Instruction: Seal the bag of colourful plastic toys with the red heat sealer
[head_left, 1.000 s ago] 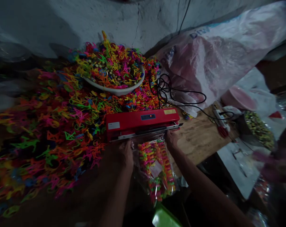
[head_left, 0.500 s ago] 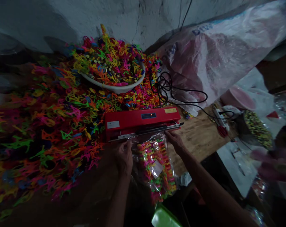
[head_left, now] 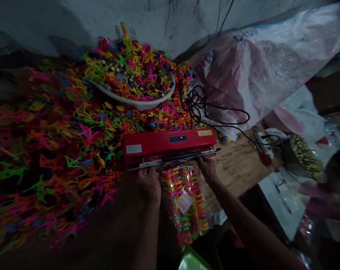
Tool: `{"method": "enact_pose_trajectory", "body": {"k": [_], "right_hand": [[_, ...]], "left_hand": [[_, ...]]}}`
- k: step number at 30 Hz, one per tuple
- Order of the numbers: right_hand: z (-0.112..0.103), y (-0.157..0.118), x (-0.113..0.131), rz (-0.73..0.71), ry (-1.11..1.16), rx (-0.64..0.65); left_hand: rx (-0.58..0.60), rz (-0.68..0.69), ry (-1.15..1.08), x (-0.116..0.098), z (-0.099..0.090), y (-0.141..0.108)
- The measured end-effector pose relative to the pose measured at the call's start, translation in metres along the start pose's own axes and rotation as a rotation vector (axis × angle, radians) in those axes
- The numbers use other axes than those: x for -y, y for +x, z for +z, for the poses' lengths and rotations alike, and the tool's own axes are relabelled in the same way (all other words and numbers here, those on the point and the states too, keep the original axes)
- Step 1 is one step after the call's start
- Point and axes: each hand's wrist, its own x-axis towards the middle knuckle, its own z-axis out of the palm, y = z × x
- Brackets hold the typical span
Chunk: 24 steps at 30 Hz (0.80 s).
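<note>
Hands at the sealer now: left hand (head_left: 149, 182) and right hand (head_left: 207, 167) are apart, each pinching a top corner of the clear bag (head_left: 186, 204) of neon toys. Its mouth sits under the bar of the red heat sealer (head_left: 170, 147); the rest hangs off the surface (head_left: 237, 168). Best pull that film taut and flat, I'd say, with toys clear of the seam.
</note>
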Motion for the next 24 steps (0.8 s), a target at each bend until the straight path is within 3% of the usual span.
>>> {"method": "enact_pose_trajectory", "body": {"k": [4,8,10,12,15,18,21,24], "right_hand": [[-0.014,-0.015,0.013,-0.071,-0.247,0.049],[-0.028,-0.044,0.054,-0.486,-0.802,-0.134],[-0.022,-0.049,0.085,-0.7,-0.885,-0.03],[-0.006,-0.042,0.117,-0.806,-0.924,0.247],[0.024,-0.018,0.151,-0.768,-1.066,0.679],[0.044,0.001,0.161,-0.661,-1.183,0.93],[0.049,0.0,0.149,-0.659,-1.247,0.944],[0.047,-0.016,0.131,-0.699,-1.257,0.775]], "left_hand": [[0.011,0.033,-0.051,-0.001,-0.002,-0.006],[0.053,0.097,-0.297,0.01,-0.007,-0.018],[0.033,0.134,-0.429,0.02,-0.011,-0.022],[0.047,0.185,-0.468,0.029,-0.017,-0.023],[0.032,0.227,-0.414,0.041,-0.034,-0.024],[-0.005,0.276,-0.299,0.05,-0.057,-0.027],[0.044,0.277,-0.207,0.047,-0.074,-0.03],[0.073,0.312,-0.191,0.013,-0.076,-0.026]]}}
